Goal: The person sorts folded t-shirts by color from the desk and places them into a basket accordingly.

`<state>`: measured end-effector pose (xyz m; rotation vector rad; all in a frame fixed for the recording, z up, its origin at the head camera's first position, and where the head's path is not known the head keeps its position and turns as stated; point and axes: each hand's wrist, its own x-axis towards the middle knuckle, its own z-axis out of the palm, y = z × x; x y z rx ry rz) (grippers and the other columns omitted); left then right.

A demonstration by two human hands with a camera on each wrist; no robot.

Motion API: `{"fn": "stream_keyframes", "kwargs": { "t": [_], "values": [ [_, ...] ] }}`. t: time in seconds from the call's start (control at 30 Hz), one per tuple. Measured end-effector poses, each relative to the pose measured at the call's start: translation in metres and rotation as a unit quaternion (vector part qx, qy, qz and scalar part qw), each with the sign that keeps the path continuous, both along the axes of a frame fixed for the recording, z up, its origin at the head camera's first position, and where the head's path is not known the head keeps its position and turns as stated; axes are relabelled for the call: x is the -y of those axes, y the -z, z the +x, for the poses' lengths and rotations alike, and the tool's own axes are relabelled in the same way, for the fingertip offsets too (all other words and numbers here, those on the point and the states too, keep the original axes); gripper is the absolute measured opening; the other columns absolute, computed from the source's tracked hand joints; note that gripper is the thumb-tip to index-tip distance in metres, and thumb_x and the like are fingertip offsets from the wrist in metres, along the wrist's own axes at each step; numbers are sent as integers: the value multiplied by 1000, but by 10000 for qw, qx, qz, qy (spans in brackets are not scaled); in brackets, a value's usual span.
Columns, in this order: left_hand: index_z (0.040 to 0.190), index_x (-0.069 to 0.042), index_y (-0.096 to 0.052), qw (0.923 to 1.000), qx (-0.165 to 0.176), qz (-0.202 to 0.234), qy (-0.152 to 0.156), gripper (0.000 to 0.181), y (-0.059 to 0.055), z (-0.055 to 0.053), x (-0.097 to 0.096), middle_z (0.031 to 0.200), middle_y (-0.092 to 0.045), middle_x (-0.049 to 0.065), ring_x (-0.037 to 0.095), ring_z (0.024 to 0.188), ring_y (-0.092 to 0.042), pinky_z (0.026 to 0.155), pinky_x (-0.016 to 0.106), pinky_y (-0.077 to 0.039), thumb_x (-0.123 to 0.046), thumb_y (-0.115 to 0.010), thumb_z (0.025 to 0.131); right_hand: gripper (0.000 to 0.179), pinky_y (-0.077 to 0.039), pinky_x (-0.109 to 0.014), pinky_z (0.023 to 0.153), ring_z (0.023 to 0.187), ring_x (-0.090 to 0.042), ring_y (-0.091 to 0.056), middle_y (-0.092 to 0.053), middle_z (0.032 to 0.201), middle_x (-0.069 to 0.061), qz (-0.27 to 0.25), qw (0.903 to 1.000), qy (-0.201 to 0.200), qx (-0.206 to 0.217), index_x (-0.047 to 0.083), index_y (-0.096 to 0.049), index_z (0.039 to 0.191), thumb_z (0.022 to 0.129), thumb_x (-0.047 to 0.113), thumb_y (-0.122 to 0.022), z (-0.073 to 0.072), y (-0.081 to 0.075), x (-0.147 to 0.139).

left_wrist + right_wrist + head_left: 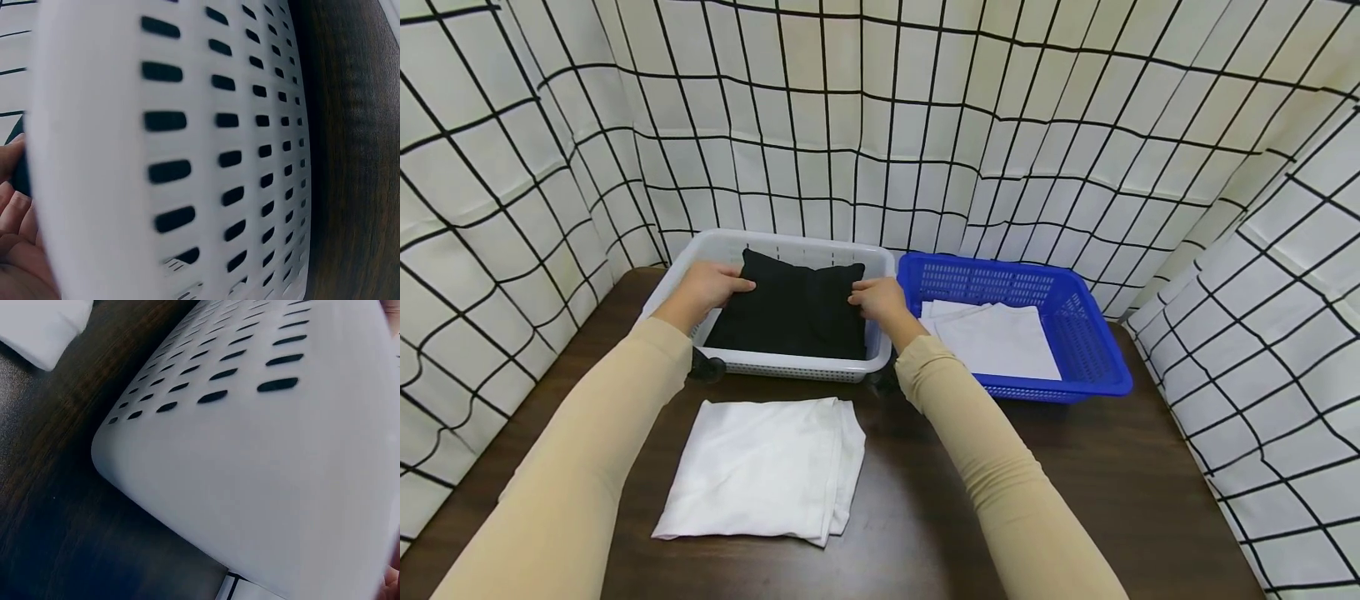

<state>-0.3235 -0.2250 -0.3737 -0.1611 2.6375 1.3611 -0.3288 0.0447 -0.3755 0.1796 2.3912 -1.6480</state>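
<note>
A folded black cloth (797,308) lies inside the white plastic basket (790,364) at the back left. My left hand (703,289) pinches its left side between thumb and fingers, while my right hand (882,298) pinches its right side. In the left wrist view, the basket's slotted wall (106,150) covers most of the picture, and part of my left hand (22,231) shows at the left edge. The right wrist view is filled largely by the basket's rounded corner (206,456), which hides the cloth there.
In front of the white basket, a folded white cloth (767,471) lies on the dark wooden table (1075,492). A blue basket (1093,342) holding folded white cloths (1000,337) stands close on the right. Behind rises a white curtain with a black grid (917,125).
</note>
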Motion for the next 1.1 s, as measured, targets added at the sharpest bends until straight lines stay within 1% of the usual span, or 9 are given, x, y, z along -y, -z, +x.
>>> {"fn": "stream_keyframes", "kwargs": {
  "t": [0.13, 0.2, 0.27, 0.33, 0.43, 0.57, 0.8, 0.97, 1.1],
  "values": [
    [140, 2, -53, 9999, -7, -118, 13, 49, 0, 1, 2, 92, -61, 5, 20, 84, -52, 85, 40, -46, -25, -60, 99, 35, -54, -35, 101, 122, -28, -64, -65, 133, -16, -99, 9999, -33, 34, 3, -66, 129, 93, 4, -65, 1, 0, 1],
    [145, 3, -46, 9998, 27, -176, 31, 53, 1, 0, 2, 115, -64, 18, 30, 101, -58, 97, 46, -47, -22, -59, 100, 35, -54, -35, 101, 121, -27, -65, -65, 132, -16, -167, 9998, -36, 36, 3, -67, 128, 94, 6, -66, 1, -1, 0],
    [148, 4, -40, 9997, 86, -226, 22, 56, 2, 0, 3, 139, -51, 29, 41, 121, -53, 109, 53, -42, -20, -57, 100, 34, -54, -34, 100, 120, -26, -66, -66, 131, -16, -225, 9997, 9, 24, 4, -67, 127, 94, 8, -66, 3, -1, -1],
    [149, 6, -35, 9996, 150, -223, 17, 58, 4, -2, 5, 154, -35, 31, 46, 137, -42, 115, 57, -35, -17, -56, 100, 33, -55, -33, 98, 118, -25, -67, -68, 128, -15, -197, 9998, 69, -21, 5, -68, 127, 95, 11, -66, 4, -3, -3],
    [148, 8, -36, 9995, 176, -248, -61, 58, 7, -4, 7, 153, -36, 32, 47, 136, -43, 115, 56, -36, -16, -55, 100, 33, -57, -33, 96, 115, -24, -68, -69, 126, -15, -141, 9997, 123, -137, 6, -68, 128, 96, 15, -65, 7, -4, -6],
    [144, 13, -39, 9991, 205, -333, -182, 56, 11, 0, 11, 151, -36, 34, 47, 132, -48, 113, 54, -39, -15, -55, 98, 35, -56, -37, 96, 116, -27, -67, -69, 127, -14, 287, 9979, -178, -561, 6, -67, 128, 96, 19, -64, 14, -5, -11],
    [149, 9, -34, 9981, 362, -500, 57, 62, 10, 12, 28, 153, -33, 33, 46, 131, -47, 113, 56, -38, -25, -52, 100, 39, -54, -39, 100, 124, -24, -63, -66, 133, -9, 1124, 9782, -817, -1546, 9, -63, 134, 97, 22, -63, 33, 0, -20],
    [148, 9, -35, 9965, 131, -784, 275, 62, 9, 21, 35, 151, -37, 33, 46, 128, -48, 107, 57, -41, -26, -53, 100, 41, -52, -41, 104, 126, -24, -62, -65, 135, -9, 873, 9778, -1072, -1574, 12, -63, 135, 96, 25, -64, 50, 3, -32],
    [149, 10, -32, 9955, -57, -869, 364, 63, 7, 31, 35, 150, -40, 33, 48, 137, -41, 112, 60, -37, -22, -54, 100, 42, -51, -43, 105, 125, -24, -62, -64, 136, -10, 650, 9772, -1384, -1472, 13, -62, 136, 97, 27, -64, 71, 5, -40]
  ]
}}
